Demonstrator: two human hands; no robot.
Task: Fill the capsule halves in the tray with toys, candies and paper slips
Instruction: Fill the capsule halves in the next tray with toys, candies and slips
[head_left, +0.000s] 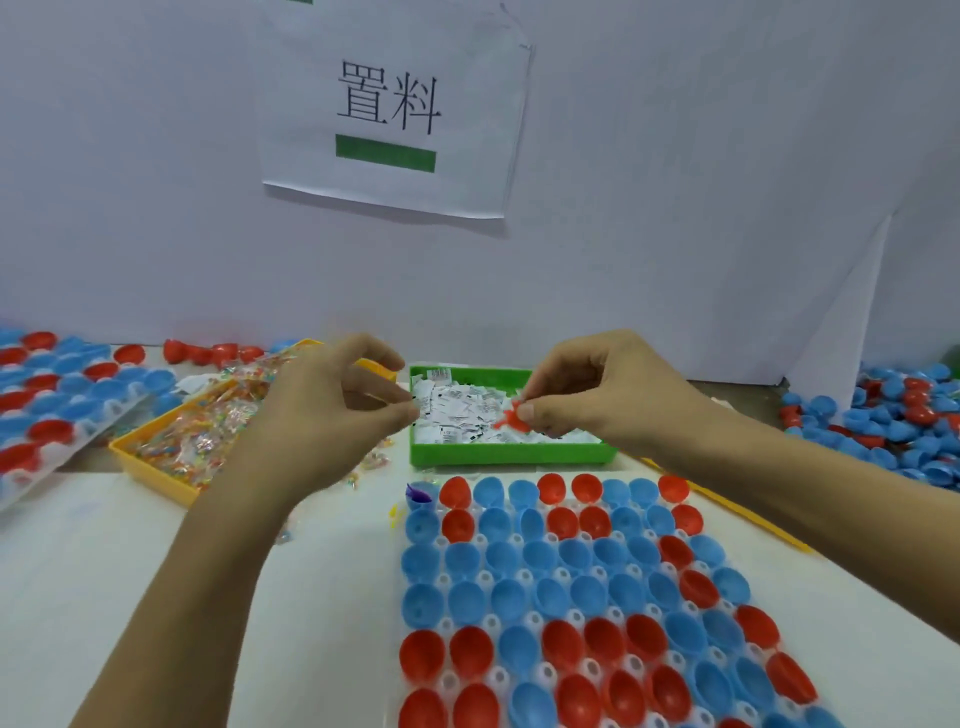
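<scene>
Your right hand (587, 395) has its fingers curled and pinches a small red plastic toy (511, 415) between thumb and fingertips, held over the green rectangular plastic tray of white printed paper slips (467, 410). Your left hand (332, 410) is curled too, thumb and fingertips closed together at the tray's left edge; it looks as if it nips a slip there, but you cannot tell for sure from this view.

The clear moulded tray of red and blue plastic capsule halves (571, 587) lies just below both hands, nearer your body. Nearly all its cups look empty; only the cup at the far-left corner, directly below your left fingertips, shows a small purple toy (418, 493).

To do this step well, bring the red toy straight down to the next empty cup beside that corner one and release low, so it does not bounce out. Work along the row in order. Separate a single slip before you lift. The yellow plastic tray of clear-wrapped candies (187, 436) sits under your left wrist, handy for that hand.
</scene>
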